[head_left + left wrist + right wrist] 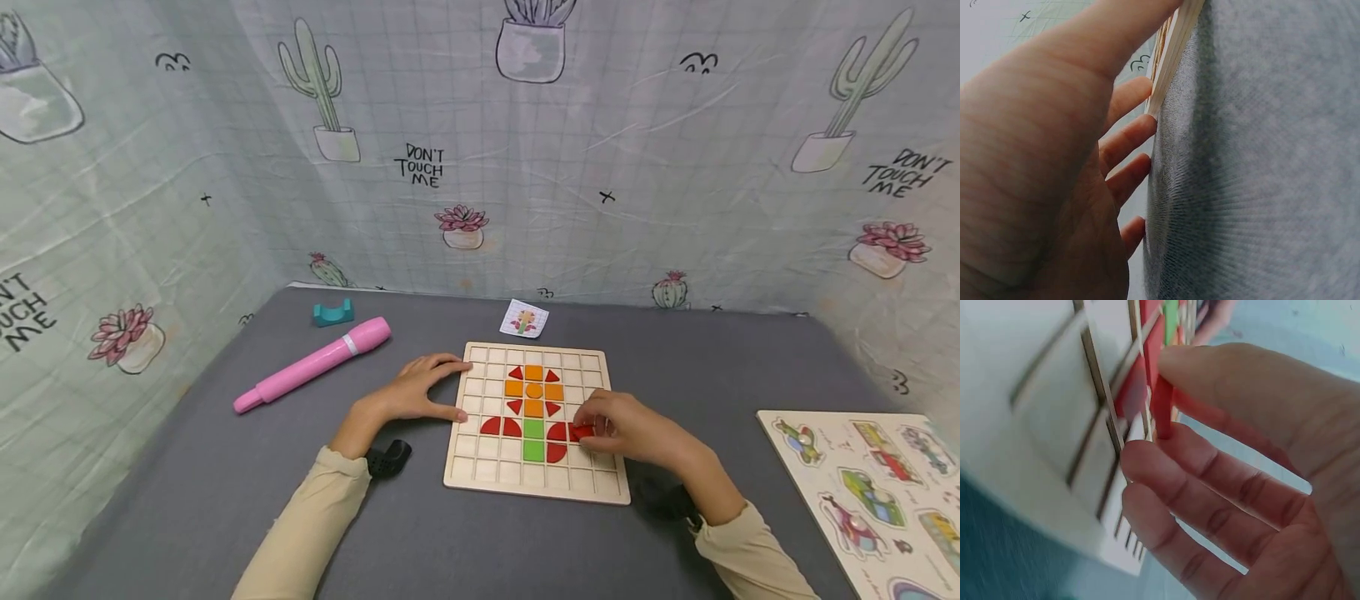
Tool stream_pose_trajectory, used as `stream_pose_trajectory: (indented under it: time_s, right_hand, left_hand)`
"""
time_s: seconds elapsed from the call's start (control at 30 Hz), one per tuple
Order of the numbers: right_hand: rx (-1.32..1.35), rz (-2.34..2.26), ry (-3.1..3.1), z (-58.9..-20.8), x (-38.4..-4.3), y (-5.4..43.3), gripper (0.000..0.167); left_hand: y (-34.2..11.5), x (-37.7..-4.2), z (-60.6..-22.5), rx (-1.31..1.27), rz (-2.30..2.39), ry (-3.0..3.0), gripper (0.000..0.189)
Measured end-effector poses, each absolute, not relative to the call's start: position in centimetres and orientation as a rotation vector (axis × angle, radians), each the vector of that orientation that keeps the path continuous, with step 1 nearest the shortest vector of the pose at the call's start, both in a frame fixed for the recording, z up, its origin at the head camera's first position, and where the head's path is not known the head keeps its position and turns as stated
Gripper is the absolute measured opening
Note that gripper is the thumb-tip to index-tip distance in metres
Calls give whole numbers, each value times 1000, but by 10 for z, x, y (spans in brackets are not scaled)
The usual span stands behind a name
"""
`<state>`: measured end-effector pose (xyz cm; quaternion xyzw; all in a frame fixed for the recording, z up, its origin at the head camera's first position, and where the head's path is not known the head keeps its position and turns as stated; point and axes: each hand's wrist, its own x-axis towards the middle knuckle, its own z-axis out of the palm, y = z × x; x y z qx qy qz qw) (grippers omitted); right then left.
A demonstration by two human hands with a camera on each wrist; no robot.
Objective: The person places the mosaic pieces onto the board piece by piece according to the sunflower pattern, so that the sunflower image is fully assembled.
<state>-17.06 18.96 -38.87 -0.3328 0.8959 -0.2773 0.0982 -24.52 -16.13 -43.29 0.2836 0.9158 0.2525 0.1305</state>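
A wooden grid board [480,471] lies on the table, with red, orange and green pieces set in its cells. My right hand [630,425] is over the board's right side and pinches a red piece [1162,406] between thumb and fingers, close beside the red quarter-circles [557,452]. Two green squares [533,450] run down the middle below an orange cross with a round orange piece [533,390] at its centre. My left hand [411,392] touches the board's left edge with thumb and fingertips, fingers spread. In the left wrist view the fingertips [1145,125] reach the board's side.
Behind the board lies a small picture card [524,319] with a flower pattern. A pink stick-like tube [315,364] and a teal bracket-shaped piece [333,313] are at the left. To the right is a board of vehicle pictures [813,483]. A patterned curtain [480,150] hangs behind the table.
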Motion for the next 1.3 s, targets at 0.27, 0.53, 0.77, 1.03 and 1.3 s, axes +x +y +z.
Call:
stream_pose_trajectory:
  time_s: [0.27, 0.53, 0.77, 1.03, 1.3]
  right_hand:
    - [-1062, -817, 2632, -394, -169, 167, 15]
    - [-1120, -773, 2617, -398, -168, 135, 19]
    - [-1133, -714, 2606, -401, -168, 114, 11]
    - [-1105, -726, 2562, -398, -166, 116, 9]
    - [-1160, -710, 2624, -403, -167, 110, 8]
  left_hand:
    - [-161, -243, -431, 872, 772, 2653, 79]
    - [-163, -245, -430, 846, 748, 2651, 80]
    - [-163, -244, -431, 846, 745, 2658, 80]
    - [-162, -245, -431, 874, 746, 2663, 80]
    - [-163, -244, -430, 851, 745, 2652, 80]
